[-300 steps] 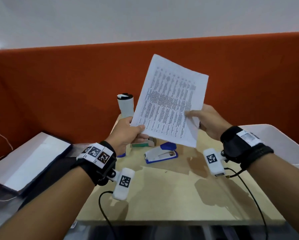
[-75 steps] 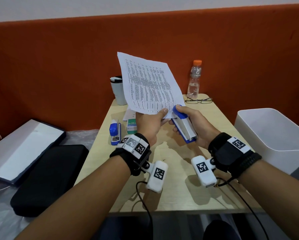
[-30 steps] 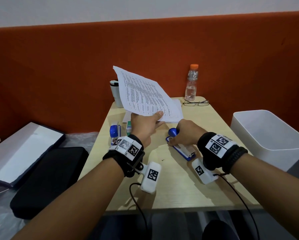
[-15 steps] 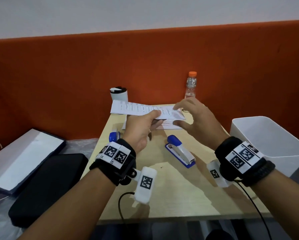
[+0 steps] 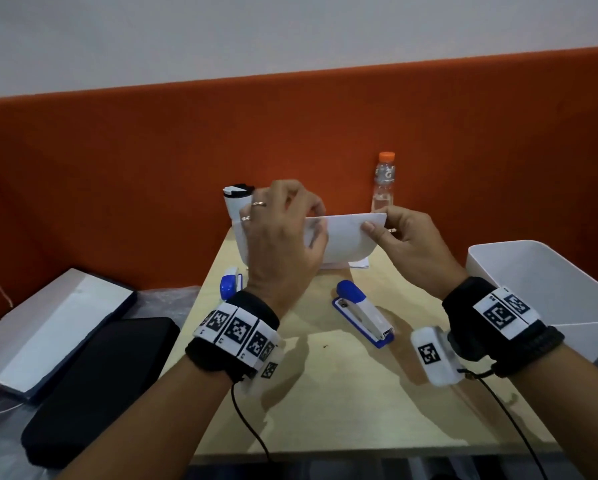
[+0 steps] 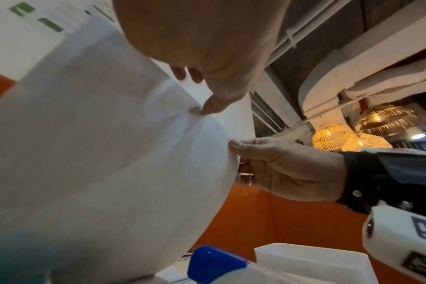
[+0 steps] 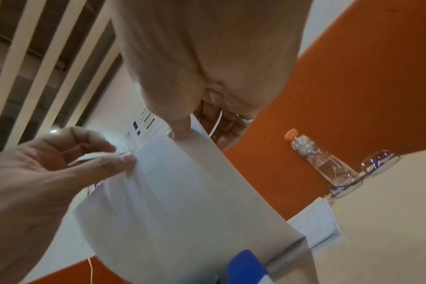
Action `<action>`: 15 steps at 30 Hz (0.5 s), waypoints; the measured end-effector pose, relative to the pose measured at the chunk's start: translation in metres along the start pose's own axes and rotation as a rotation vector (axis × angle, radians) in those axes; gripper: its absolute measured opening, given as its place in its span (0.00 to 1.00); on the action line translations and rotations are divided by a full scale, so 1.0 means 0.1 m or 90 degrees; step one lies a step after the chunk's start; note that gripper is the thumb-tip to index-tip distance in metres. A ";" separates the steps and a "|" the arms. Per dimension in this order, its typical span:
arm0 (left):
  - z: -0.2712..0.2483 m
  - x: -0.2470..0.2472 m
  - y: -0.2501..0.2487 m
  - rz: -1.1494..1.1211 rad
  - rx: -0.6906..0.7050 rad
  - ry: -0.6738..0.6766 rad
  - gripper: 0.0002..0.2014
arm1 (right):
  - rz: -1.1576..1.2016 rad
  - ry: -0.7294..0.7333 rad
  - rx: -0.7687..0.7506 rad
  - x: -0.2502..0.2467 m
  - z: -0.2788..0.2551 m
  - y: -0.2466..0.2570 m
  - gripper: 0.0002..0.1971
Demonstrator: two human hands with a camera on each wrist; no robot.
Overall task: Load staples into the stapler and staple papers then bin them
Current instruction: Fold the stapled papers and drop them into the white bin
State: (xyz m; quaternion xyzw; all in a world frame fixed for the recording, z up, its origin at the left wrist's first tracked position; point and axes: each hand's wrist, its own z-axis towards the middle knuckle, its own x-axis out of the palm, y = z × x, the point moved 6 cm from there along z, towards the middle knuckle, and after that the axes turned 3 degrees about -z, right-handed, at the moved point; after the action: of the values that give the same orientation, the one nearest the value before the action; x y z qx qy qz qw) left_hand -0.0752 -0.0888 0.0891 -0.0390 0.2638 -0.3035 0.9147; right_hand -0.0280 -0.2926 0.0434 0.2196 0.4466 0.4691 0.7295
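Observation:
Both hands hold the stapled papers (image 5: 346, 240) up above the table's far end, bent over into a curved fold with the blank side toward me. My left hand (image 5: 311, 226) grips the left part, thumb pressed on the sheet (image 6: 110, 153). The fingers of my right hand (image 5: 373, 223) pinch the top right corner, thumb on the near face (image 7: 182, 192). The blue and white stapler (image 5: 363, 313) lies untouched on the table below the hands. The white bin (image 5: 532, 271) stands to the right of the table.
A second blue stapler (image 5: 230, 284) lies at the table's left edge. More printed sheets (image 5: 358, 265) sit under the fold. A white cup (image 5: 237, 202), a bottle (image 5: 384, 181) and glasses (image 7: 367, 169) stand at the far end. A black case (image 5: 100, 368) lies to the left.
The right hand set the stapler down, then reached over and took the papers' right corner. The sheets, held flat by the left hand before, are now bent into a fold between both hands.

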 end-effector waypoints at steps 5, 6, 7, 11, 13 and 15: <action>0.02 0.24 0.00 0.014 -0.001 0.126 0.11 | 0.052 0.040 0.021 0.06 -0.02 -0.06 0.13; 0.02 0.26 0.01 0.007 -0.013 0.139 0.09 | 0.052 0.043 0.020 0.06 -0.03 -0.06 0.13; 0.02 0.28 0.02 -0.003 -0.029 0.147 0.08 | 0.052 0.046 0.020 0.07 -0.03 -0.06 0.13; 0.02 0.33 0.04 -0.034 -0.069 0.156 0.05 | 0.063 0.042 0.015 0.05 -0.04 -0.06 0.11; 0.01 0.34 0.05 -0.048 -0.081 0.162 0.05 | 0.065 0.036 0.006 0.04 -0.04 -0.05 0.08; 0.01 0.34 0.05 -0.057 -0.087 0.165 0.06 | 0.070 0.033 0.001 0.04 -0.04 -0.02 0.07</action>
State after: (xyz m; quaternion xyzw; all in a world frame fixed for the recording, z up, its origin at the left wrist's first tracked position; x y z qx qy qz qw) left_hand -0.0495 -0.1045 0.0733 -0.0736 0.3977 -0.3275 0.8539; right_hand -0.0301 -0.2907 0.0377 0.2320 0.4528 0.5135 0.6909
